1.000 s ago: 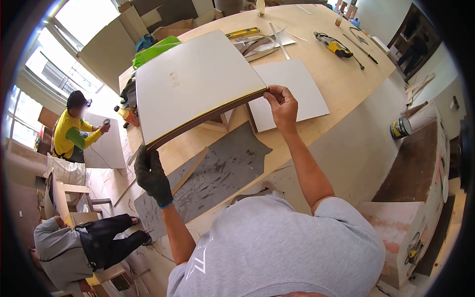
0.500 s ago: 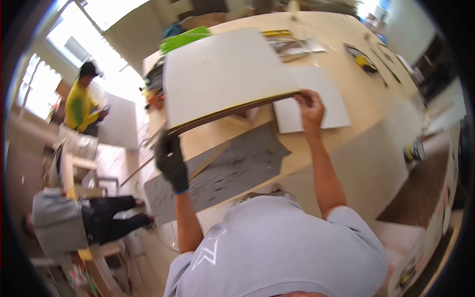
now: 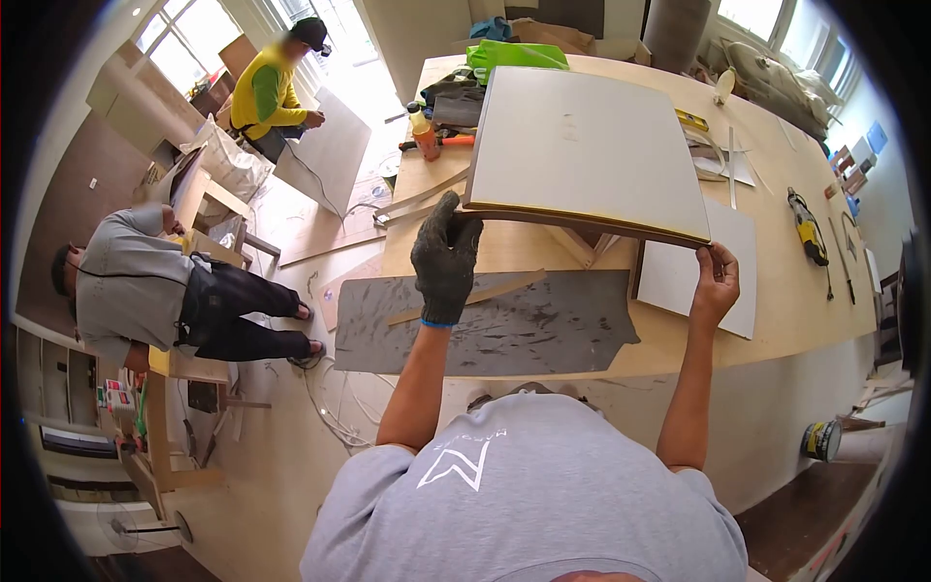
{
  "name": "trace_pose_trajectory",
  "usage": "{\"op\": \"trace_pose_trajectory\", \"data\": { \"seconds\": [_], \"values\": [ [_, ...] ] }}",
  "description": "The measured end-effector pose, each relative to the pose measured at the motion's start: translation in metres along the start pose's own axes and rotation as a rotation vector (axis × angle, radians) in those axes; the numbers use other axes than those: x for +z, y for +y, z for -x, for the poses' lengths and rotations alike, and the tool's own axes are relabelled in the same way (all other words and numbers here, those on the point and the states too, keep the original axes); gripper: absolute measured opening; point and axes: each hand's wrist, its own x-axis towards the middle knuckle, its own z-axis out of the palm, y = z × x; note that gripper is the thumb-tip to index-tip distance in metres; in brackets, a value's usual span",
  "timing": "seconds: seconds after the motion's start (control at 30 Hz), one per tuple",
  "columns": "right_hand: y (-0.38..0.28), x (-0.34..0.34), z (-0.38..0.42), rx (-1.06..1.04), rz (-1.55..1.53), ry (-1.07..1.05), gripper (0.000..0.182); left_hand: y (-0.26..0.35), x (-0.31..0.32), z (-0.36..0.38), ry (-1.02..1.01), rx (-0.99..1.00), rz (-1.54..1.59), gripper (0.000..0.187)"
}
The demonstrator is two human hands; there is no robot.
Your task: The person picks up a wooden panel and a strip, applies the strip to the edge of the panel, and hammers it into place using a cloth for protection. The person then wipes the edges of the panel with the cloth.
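Observation:
A large white panel [image 3: 587,145] with a dark brown near edge is held up over the wooden worktable [image 3: 786,301]. My left hand [image 3: 447,260], in a dark glove with a blue cuff, grips its near left corner. My bare right hand [image 3: 716,284] pinches the near right corner between thumb and fingers. Beneath the panel, a wooden frame piece [image 3: 585,244] partly shows. A smaller white panel [image 3: 703,276] lies on the table by my right hand. A grey stained sheet [image 3: 485,335] with a thin wood strip [image 3: 465,298] lies nearer me.
A bottle [image 3: 424,134], dark cloth, and green bag [image 3: 514,58] sit at the table's left. To the right are a yellow level [image 3: 691,119] and a yellow-black tool [image 3: 808,233]. Two people [image 3: 272,97] are at the left; cables lie on the floor.
The view has turned, so the table and people appear further right. Both hands still hold the panel, whose near edge now slopes down toward the right instead of up.

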Motion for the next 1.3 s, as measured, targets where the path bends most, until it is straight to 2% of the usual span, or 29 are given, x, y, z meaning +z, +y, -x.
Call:
{"op": "trace_pose_trajectory", "data": {
  "seconds": [0.4,0.9,1.03,1.3],
  "values": [
    [-0.005,0.003,0.001,-0.008,0.013,0.004,0.021,0.003,0.000,-0.005,-0.049,-0.082,0.018,0.047],
    [-0.004,0.003,0.002,-0.019,-0.009,-0.009,0.021,0.003,0.001,-0.007,-0.040,-0.048,-0.013,0.046],
    [-0.006,0.004,0.003,-0.010,-0.007,-0.006,0.020,-0.007,0.005,-0.007,-0.036,-0.090,0.098,0.045],
    [-0.004,0.003,0.003,0.012,0.021,0.003,0.021,-0.004,0.002,-0.008,-0.080,-0.129,0.091,0.045]
  ]
}}
